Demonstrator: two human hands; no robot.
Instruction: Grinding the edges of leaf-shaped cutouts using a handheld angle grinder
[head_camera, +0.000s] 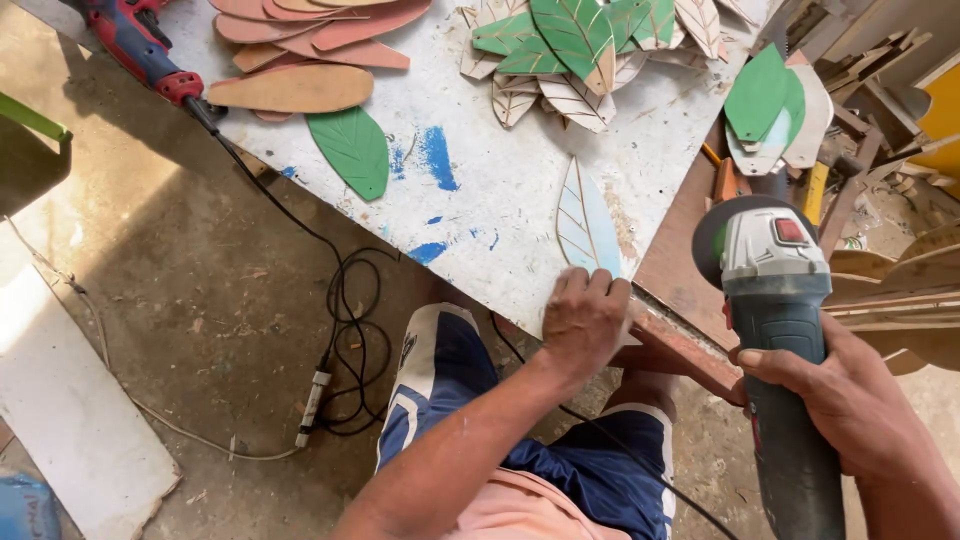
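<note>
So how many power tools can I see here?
2: a grey-green angle grinder gripped in the right hand beside the table corner, and a red tool lying at the table's top-left edge. Others may be out of view.

A big white table (520, 215) with blue paint spots holds many wooden leaf shapes. A pale blue leaf (586, 226) lies near its corner. A green leaf (351, 150) lies beside plain brown leaves (300, 60). More green and white leaves (575, 50) are piled at the top.

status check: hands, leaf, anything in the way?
Left hand pins pale blue leaf cutout at table corner. Right hand grips angle grinder, off the leaf. Nothing between.
</note>
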